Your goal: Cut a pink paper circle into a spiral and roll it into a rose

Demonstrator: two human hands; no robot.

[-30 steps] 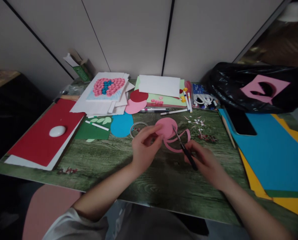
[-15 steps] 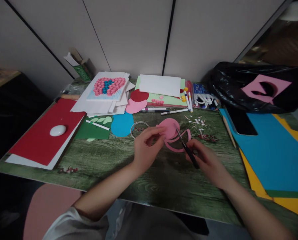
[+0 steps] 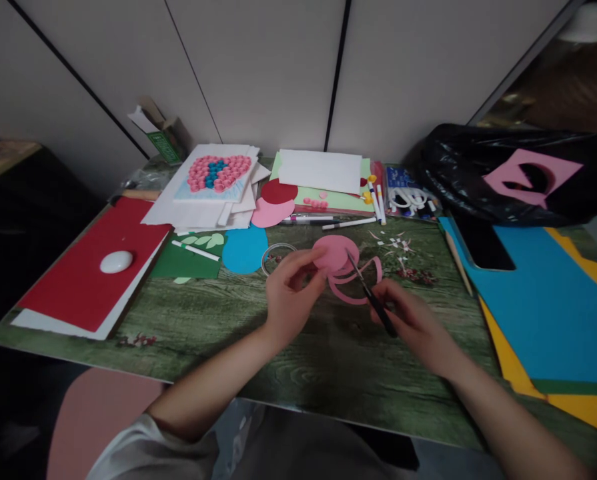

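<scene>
My left hand (image 3: 294, 290) pinches the left edge of a pink paper disc (image 3: 335, 252) between thumb and fingers, above the table. A narrow curved pink strip (image 3: 348, 293) loops below and to the right of the disc. In my right hand (image 3: 408, 317) is a pair of slim scissors (image 3: 375, 303) with dark handles. Their metal tips lie over the disc's right part; I cannot tell whether the blades are apart. Left of the disc, a clear ring (image 3: 273, 250) is partly hidden by my left hand.
Blue (image 3: 245, 250) and dark red (image 3: 279, 193) paper rounds lie beyond my left hand. A heart of paper roses (image 3: 218, 173) rests on white sheets. Right are a pencil (image 3: 459, 263), a phone (image 3: 483, 243), blue sheets (image 3: 553, 313) and a black bag (image 3: 453, 167).
The pink disc has tilted to show more of its face and shifted slightly left with my left hand. The scissors have moved slightly left with it.
</scene>
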